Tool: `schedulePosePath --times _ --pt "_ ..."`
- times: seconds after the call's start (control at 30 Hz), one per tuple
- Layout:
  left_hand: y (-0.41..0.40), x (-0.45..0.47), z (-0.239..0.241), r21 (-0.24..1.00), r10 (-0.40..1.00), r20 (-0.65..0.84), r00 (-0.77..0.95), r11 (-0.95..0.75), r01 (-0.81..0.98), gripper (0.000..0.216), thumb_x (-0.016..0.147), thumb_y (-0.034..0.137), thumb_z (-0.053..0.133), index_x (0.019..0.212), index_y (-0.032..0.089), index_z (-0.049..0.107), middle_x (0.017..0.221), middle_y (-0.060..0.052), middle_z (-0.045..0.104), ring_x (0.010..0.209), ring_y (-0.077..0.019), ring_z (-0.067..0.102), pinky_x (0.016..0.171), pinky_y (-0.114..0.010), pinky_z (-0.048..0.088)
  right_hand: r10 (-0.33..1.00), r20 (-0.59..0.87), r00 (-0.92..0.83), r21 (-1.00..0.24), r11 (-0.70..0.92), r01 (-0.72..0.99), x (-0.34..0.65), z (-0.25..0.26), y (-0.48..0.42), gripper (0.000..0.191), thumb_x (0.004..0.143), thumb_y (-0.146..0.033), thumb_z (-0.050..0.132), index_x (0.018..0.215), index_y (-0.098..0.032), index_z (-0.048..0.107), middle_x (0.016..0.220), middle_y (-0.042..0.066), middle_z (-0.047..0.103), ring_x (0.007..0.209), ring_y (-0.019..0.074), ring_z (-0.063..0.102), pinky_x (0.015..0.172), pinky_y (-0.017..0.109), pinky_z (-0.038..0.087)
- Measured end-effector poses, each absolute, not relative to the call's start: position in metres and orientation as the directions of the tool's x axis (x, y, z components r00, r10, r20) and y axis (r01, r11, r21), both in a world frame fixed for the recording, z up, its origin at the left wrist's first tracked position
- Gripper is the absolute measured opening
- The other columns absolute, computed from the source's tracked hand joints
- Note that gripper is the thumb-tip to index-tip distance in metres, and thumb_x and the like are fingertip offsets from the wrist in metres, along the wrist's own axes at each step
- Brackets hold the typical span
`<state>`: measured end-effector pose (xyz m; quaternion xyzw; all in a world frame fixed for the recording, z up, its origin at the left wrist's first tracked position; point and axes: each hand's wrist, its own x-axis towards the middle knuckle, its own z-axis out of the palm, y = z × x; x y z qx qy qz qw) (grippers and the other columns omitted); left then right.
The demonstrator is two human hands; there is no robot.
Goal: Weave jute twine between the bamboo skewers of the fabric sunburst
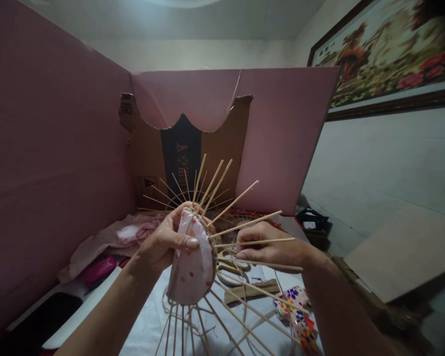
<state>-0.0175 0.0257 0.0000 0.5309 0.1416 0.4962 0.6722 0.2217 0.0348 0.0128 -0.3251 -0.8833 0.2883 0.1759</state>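
My left hand (170,237) grips a round disc covered in white fabric with red dots (193,274), its thumb pressed on the face and its fingers behind. Thin wooden sticks (241,202) radiate from the disc's edge, where twine appears to run. The disc is tilted, so it looks like an oval. To its right, my right hand (265,242) is closed with curled fingers behind a few of the sticks; whatever it pinches I cannot make out. Below the right hand lie scissors (233,277), partly covered by sticks, and loose twine (203,311).
Behind the hands another frame of radiating sticks (170,190) stands before cut cardboard (222,158). Pink fabric (107,242) lies left. A brown strip (250,292) and floral fabric (298,309) rest on the white table surface (148,316). Pink panels (282,138) enclose the back and left.
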Motion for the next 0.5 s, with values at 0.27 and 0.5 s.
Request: schedulePosePath --times 0.27,0.5 --pt "0.03 -0.014 0.001 0.879 0.865 0.285 0.413 -0.064 -0.472 0.044 0.051 0.003 0.076 0.09 0.019 0.062 0.079 -0.001 0.071 0.062 -0.0116 0.064 0.056 -0.018 0.05 0.741 0.083 -0.667 -0.753 0.485 0.445 0.232 0.014 0.036 0.021 0.083 -0.027 0.057 0.065 -0.015 0.054 0.057 -0.002 0.053 0.053 0.0086 0.045 0.049 0.02 0.033" --pt "0.032 -0.015 -0.001 0.89 0.885 0.244 0.396 -0.042 -0.454 0.046 0.052 0.003 0.076 0.092 0.02 0.06 0.077 -0.001 0.07 0.061 -0.0116 0.063 0.056 -0.019 0.05 0.735 0.089 -0.673 -0.765 0.483 0.426 0.235 0.012 0.04 0.029 0.08 -0.039 0.063 0.065 -0.015 0.056 0.057 -0.002 0.052 0.053 0.0083 0.042 0.049 0.021 0.032"
